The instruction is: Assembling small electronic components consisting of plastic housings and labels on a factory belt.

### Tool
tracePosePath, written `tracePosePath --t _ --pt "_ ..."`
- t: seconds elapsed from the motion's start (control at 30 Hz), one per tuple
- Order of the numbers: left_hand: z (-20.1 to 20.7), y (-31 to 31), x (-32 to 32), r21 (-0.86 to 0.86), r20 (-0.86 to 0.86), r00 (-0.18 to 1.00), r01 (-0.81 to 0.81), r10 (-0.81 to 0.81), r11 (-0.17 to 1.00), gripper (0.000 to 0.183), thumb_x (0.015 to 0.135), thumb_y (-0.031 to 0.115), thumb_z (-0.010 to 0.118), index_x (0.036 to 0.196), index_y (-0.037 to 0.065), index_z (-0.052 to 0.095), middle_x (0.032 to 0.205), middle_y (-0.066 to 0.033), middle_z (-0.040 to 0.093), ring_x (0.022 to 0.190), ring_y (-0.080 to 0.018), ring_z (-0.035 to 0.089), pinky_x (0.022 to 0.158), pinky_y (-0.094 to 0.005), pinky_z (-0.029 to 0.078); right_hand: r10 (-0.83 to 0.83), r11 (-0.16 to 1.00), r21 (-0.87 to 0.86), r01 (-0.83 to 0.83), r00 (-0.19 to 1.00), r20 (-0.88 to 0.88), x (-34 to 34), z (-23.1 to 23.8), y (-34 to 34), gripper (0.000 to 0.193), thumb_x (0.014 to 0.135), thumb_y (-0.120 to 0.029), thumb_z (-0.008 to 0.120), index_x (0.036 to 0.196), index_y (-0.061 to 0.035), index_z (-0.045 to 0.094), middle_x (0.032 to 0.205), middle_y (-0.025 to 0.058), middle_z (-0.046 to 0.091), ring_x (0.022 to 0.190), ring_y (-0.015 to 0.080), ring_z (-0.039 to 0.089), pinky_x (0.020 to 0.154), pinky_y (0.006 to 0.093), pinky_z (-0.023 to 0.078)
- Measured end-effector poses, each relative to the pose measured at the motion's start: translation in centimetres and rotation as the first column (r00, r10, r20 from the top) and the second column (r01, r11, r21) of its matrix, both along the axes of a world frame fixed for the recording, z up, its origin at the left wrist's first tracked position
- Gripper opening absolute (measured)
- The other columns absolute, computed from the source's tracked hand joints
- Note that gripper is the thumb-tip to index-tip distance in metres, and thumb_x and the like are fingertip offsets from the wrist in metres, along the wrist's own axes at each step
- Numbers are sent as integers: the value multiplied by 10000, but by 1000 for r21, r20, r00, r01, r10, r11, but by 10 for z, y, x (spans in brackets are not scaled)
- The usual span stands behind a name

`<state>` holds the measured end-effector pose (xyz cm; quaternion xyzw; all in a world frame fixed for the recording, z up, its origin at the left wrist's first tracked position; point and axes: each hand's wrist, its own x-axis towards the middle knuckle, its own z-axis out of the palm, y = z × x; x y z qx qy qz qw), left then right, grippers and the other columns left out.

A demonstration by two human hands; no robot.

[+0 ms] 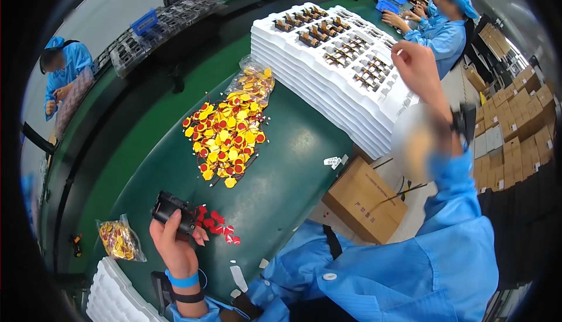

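Observation:
My left hand (175, 243) grips a small black box-shaped housing (167, 209) above the green table, thumb on its near side. Just beside it lie loose red round stickers (216, 222). My right hand (414, 67) is raised at the right edge of a stack of white molded trays (328, 96), its fingers curled together; anything between them is too small to make out. The top tray carries rows of small black and copper-coloured parts (319, 29). A heap of yellow and red round pieces with dark wires (225, 137) is spread mid-table.
A clear bag of similar pieces (254, 79) adjoins the heap; another bag (120, 239) lies at left. More white trays (117, 293) stand lower left. A cardboard box (366, 202) is below the table's right edge. Co-workers in blue (448, 32) sit beyond, near a conveyor line.

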<state>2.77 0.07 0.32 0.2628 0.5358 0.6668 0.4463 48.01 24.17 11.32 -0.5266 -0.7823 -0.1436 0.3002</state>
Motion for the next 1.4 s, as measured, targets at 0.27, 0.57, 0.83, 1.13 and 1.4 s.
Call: tracePosePath --t 0.27,0.57,0.83,1.13,1.4 --pt "-6 1 2 -5 -12 997 70 -70 998 161 928 138 569 967 5 487 703 -107 548 474 -209 520 420 -370 473 -66 477 -878 -38 995 -79 49 1 112 136 740 -63 739 678 24 654 515 1 514 397 69 445 366 227 267" --pt "0 -5 -6 -13 -28 1000 1 -2 1000 233 921 169 596 1035 -19 520 736 -121 592 447 -206 547 386 -322 458 -47 639 -551 -536 689 -724 30 11 87 214 841 -71 704 680 -37 567 563 -40 410 442 63 363 424 233 313" --pt "3 1 -8 41 -73 978 198 -194 979 327 940 113 612 1235 -13 549 848 -43 662 591 -75 594 421 -193 414 148 458 -398 -795 510 -848 -153 -21 -103 114 838 -51 708 794 20 630 697 100 666 512 118 612 443 223 480" --pt "-2 -1 -17 26 -324 942 -84 88 996 168 902 126 702 925 18 575 698 29 563 520 -28 470 436 -210 371 535 139 -371 -918 385 -752 -310 -61 -123 185 869 -66 688 733 9 587 551 22 551 475 65 502 455 238 360" --pt "4 -7 -16 74 -554 813 -165 178 983 152 895 82 678 921 -26 573 704 -5 594 592 -30 483 507 -232 379 646 144 -413 -899 402 -650 -340 -85 -115 237 865 -87 686 706 0 533 509 25 466 439 80 426 440 267 291"
